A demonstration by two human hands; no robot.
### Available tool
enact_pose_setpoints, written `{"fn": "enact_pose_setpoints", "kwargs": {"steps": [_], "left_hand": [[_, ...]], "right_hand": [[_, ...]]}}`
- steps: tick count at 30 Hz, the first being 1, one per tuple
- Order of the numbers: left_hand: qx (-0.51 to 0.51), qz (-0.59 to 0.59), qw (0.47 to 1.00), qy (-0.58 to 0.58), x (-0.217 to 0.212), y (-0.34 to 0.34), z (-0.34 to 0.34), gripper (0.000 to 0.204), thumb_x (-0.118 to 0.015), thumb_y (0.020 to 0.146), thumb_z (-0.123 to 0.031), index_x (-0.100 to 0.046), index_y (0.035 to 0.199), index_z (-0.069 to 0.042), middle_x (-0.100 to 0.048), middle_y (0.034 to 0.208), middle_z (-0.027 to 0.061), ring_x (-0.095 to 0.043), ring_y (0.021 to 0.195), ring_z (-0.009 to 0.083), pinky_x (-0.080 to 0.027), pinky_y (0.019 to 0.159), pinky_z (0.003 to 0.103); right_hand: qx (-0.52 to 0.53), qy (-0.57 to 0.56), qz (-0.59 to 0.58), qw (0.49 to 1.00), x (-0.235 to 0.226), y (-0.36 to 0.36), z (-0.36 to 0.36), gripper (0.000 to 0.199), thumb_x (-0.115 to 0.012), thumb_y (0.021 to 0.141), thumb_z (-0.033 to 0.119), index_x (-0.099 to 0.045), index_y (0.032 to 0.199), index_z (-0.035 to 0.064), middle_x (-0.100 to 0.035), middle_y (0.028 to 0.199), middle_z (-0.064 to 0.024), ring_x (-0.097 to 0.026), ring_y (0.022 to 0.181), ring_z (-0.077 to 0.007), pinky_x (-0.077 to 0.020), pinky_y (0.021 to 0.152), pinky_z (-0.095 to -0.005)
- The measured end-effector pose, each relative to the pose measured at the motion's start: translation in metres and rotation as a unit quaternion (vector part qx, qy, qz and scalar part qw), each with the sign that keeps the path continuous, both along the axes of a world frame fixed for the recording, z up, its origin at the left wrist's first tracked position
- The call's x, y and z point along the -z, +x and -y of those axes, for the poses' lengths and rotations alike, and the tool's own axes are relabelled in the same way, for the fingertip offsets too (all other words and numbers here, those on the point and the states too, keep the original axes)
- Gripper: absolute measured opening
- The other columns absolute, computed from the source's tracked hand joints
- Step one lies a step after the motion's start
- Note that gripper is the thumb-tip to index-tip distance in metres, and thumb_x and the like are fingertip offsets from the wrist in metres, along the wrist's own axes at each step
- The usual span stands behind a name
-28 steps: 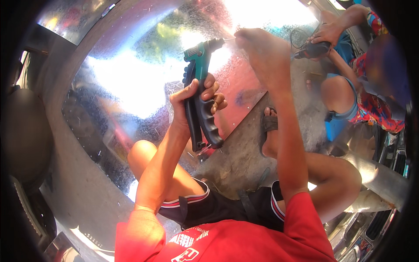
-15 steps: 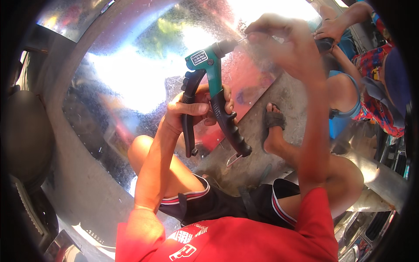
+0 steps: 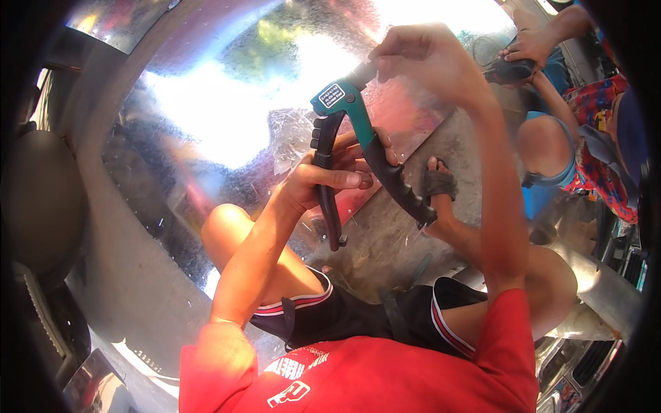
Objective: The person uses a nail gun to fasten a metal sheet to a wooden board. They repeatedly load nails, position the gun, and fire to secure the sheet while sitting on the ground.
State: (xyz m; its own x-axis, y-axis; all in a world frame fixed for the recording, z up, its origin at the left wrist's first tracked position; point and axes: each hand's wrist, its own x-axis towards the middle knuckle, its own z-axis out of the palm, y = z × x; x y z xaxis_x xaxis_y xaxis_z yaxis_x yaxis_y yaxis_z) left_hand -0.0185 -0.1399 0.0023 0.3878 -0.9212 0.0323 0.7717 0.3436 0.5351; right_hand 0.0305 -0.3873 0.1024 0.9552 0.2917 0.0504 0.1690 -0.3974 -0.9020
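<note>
My left hand (image 3: 313,180) is closed around the handles of a hand rivet gun (image 3: 352,113), with its thumb across one grip. The tool has a green body and black grips spread apart, and it points up and to the right. At its metal nose (image 3: 361,74) my right hand (image 3: 434,65), slightly blurred, pinches with thumb and fingers. The thin rivet at that spot is hidden by the fingertips. Behind the tool, a clear plastic bag (image 3: 288,138) of small metallic pieces lies on a shiny metal sheet (image 3: 206,179).
Another person's hand (image 3: 530,49) holds a dark tool (image 3: 511,70) at the upper right, beside their bent knee (image 3: 544,141). My sandalled foot (image 3: 439,182) rests on the grey floor (image 3: 406,234). A dark rounded object (image 3: 43,199) stands at far left.
The rivet gun has moved right and tilted further that way. My right fingers have come up against its nose, covering the thin metal pin that showed between them before.
</note>
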Motion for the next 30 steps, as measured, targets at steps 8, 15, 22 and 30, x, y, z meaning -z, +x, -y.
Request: {"fn": "enact_pose_setpoints", "kwargs": {"steps": [8,15,22,30], "left_hand": [[0.003,0.093,0.994,0.048,-0.004,0.009,0.006,0.075,-0.076,0.072,-0.005,-0.049,0.142,-0.008,-0.062,0.131,0.0083,-0.056,0.122,0.0193,-0.044,0.101,0.034],[-0.117,0.290,0.934,0.171,0.003,0.017,0.033,0.072,-0.081,0.072,-0.013,-0.054,0.139,-0.010,-0.063,0.133,0.0038,-0.058,0.119,0.0180,-0.048,0.098,0.036],[-0.157,0.295,0.913,0.235,0.022,0.002,0.054,0.055,-0.078,0.073,-0.005,-0.061,0.125,-0.002,-0.069,0.108,0.0075,-0.066,0.096,0.0175,-0.054,0.082,0.034],[-0.022,0.356,0.798,0.486,0.098,-0.052,0.085,0.055,-0.076,0.068,-0.016,-0.060,0.117,0.005,-0.067,0.095,0.0148,-0.067,0.087,0.0274,-0.053,0.081,0.039]], "right_hand": [[0.030,-0.020,-0.017,0.999,-0.012,-0.016,0.004,0.021,-0.071,0.093,0.015,-0.072,0.108,-0.0001,-0.073,0.091,-0.0052,-0.067,0.088,-0.0107,-0.0523,0.081,-0.0260],[0.180,0.020,-0.028,0.983,-0.012,-0.043,0.004,0.036,-0.065,0.100,0.026,-0.066,0.122,-0.0028,-0.073,0.099,-0.0098,-0.074,0.086,-0.0170,-0.0564,0.077,-0.0258],[0.303,0.195,-0.044,0.932,0.045,-0.085,-0.033,0.077,-0.072,0.095,0.037,-0.039,0.150,-0.0043,-0.067,0.115,-0.0151,-0.066,0.096,-0.0144,-0.0514,0.080,-0.0263],[0.378,0.255,-0.194,0.869,0.185,-0.122,-0.028,0.091,-0.080,0.082,0.044,-0.038,0.145,-0.0063,-0.065,0.104,-0.0112,-0.062,0.089,-0.0158,-0.0502,0.080,-0.0284]]}}
